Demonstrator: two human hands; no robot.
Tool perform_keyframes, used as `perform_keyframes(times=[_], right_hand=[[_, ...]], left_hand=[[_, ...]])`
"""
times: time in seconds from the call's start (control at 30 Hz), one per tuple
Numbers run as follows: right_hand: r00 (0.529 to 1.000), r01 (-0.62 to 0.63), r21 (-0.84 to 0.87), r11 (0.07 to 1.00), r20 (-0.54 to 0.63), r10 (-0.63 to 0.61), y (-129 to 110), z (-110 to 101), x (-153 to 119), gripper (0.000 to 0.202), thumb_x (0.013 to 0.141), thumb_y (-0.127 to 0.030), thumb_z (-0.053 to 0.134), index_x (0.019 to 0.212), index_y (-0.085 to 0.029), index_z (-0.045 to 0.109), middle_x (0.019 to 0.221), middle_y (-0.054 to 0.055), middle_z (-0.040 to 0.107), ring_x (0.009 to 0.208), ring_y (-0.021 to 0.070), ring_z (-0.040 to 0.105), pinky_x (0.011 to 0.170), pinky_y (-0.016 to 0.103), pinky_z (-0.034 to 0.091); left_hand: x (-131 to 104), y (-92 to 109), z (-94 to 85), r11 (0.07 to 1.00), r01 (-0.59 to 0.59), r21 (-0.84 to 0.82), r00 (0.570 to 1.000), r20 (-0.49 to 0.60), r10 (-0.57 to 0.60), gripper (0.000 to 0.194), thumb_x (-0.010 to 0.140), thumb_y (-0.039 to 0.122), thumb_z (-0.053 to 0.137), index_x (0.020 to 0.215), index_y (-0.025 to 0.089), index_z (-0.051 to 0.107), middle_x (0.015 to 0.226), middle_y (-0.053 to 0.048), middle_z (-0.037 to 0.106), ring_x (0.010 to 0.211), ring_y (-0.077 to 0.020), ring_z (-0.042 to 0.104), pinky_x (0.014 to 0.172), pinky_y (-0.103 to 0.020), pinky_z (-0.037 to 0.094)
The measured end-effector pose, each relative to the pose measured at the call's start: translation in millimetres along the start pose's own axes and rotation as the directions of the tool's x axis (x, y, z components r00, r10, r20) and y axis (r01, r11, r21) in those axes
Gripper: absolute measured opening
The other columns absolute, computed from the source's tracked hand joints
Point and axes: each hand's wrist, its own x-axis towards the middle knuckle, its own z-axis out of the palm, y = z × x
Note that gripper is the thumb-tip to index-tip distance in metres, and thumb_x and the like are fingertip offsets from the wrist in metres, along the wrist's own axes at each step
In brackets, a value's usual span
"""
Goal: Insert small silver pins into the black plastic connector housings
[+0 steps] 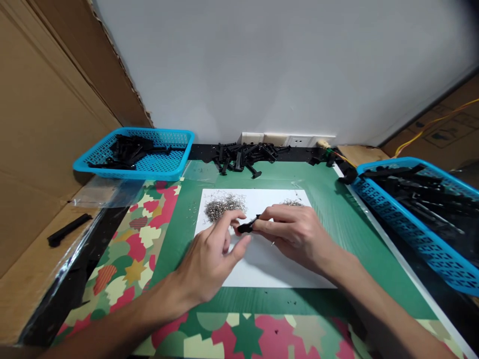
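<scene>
A small black plastic part point(247, 227) is pinched between the thumb and fingers of my right hand point(290, 232), above a white sheet point(258, 271). My left hand point(215, 254) sits at the part's left end, thumb and index finger apart; a curled fingertip is at or touching that end. Below the right hand's fingers a tiny shiny metal bit shows, too small to name. Behind the left hand lies a heap of small metal pieces point(220, 207), pin-like or spring-like. A smaller heap of metal pieces point(292, 203) is partly hidden behind my right hand.
Several black plastic parts point(245, 157) are piled by the wall. A blue basket point(164, 172) at left and another blue basket point(422, 239) at right hold more black parts. One long black piece point(70, 230) lies on cardboard at left. Wall sockets point(299, 141) sit behind.
</scene>
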Motion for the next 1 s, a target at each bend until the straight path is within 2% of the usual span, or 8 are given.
perform_keyframes(times=[0.07,0.2,0.4,0.5,0.6,0.7,0.87,1.0], right_hand=[[0.999,-0.009,0.011,1.0,0.032,0.009,2,1,-2,0.028,0.101,-0.009,0.057,0.111,-0.023,0.078,0.084,0.002,0.071,0.065,0.012,0.055,0.06,0.028,0.036],[0.996,-0.024,-0.001,1.0,0.084,0.024,2,4,-4,0.025,0.102,-0.012,0.057,0.108,-0.021,0.08,0.085,0.002,0.071,0.062,0.0105,0.054,0.058,0.027,0.035],[0.962,-0.196,0.101,0.975,0.214,0.171,3,-3,-4,0.015,0.102,-0.018,0.061,0.106,-0.018,0.076,0.084,0.002,0.069,0.065,0.0117,0.058,0.062,0.027,0.039],[0.951,-0.25,0.131,0.959,0.22,0.217,2,-14,-1,0.016,0.1,-0.018,0.061,0.113,-0.019,0.071,0.095,0.005,0.07,0.078,0.0163,0.062,0.073,0.03,0.046],[0.944,-0.256,0.164,0.953,0.255,0.209,0,-21,1,0.021,0.104,-0.015,0.051,0.118,-0.018,0.066,0.107,0.009,0.067,0.091,0.0198,0.062,0.082,0.033,0.049],[0.937,-0.266,0.211,0.941,0.285,0.201,-3,-18,2,0.024,0.108,-0.015,0.043,0.116,-0.019,0.065,0.107,0.009,0.067,0.091,0.019,0.062,0.08,0.032,0.049],[0.946,-0.293,0.318,0.902,0.234,0.224,-8,-1,4,0.026,0.109,-0.012,0.042,0.112,-0.02,0.067,0.106,0.007,0.071,0.095,0.018,0.066,0.083,0.031,0.05],[0.936,-0.319,0.309,0.896,0.251,0.247,-8,-6,7,0.018,0.109,-0.021,0.049,0.108,-0.018,0.067,0.099,0.006,0.071,0.084,0.0164,0.063,0.075,0.03,0.048]], left_hand=[[0,-2,0.0,0.989,-0.066,0.129,0.998,-0.015,0.069,0.031,0.103,0.04,0.062,0.13,0.026,0.058,0.085,0.002,0.057,0.069,-0.0148,0.053,0.062,-0.027,0.041],[4,-6,0.4,0.959,-0.182,0.215,0.98,-0.042,0.195,0.015,0.104,0.031,0.06,0.117,0.023,0.063,0.107,-0.003,0.066,0.071,-0.0132,0.058,0.065,-0.028,0.047],[5,-14,0.6,0.897,-0.296,0.329,0.946,-0.032,0.323,0.018,0.104,0.027,0.064,0.12,0.021,0.07,0.105,-0.004,0.075,0.076,-0.0146,0.067,0.068,-0.028,0.051],[5,-16,1.2,0.861,-0.332,0.386,0.931,-0.01,0.364,0.019,0.103,0.025,0.064,0.119,0.019,0.073,0.097,-0.005,0.077,0.073,-0.0153,0.069,0.067,-0.029,0.053],[6,-18,2.2,0.824,-0.377,0.424,0.909,-0.001,0.417,0.019,0.104,0.023,0.062,0.118,0.018,0.074,0.097,-0.006,0.078,0.077,-0.0171,0.072,0.07,-0.029,0.057],[6,-19,3.0,0.792,-0.412,0.451,0.888,0.006,0.459,0.018,0.104,0.022,0.06,0.113,0.017,0.075,0.1,-0.008,0.079,0.083,-0.0184,0.075,0.076,-0.03,0.061],[6,-17,2.8,0.77,-0.418,0.482,0.885,0.026,0.465,0.014,0.103,0.02,0.06,0.107,0.018,0.074,0.099,-0.006,0.078,0.082,-0.019,0.076,0.073,-0.03,0.059],[5,-15,2.7,0.772,-0.406,0.49,0.886,0.002,0.464,0.014,0.102,0.018,0.062,0.11,0.016,0.073,0.099,-0.007,0.079,0.082,-0.0205,0.076,0.073,-0.031,0.058]])
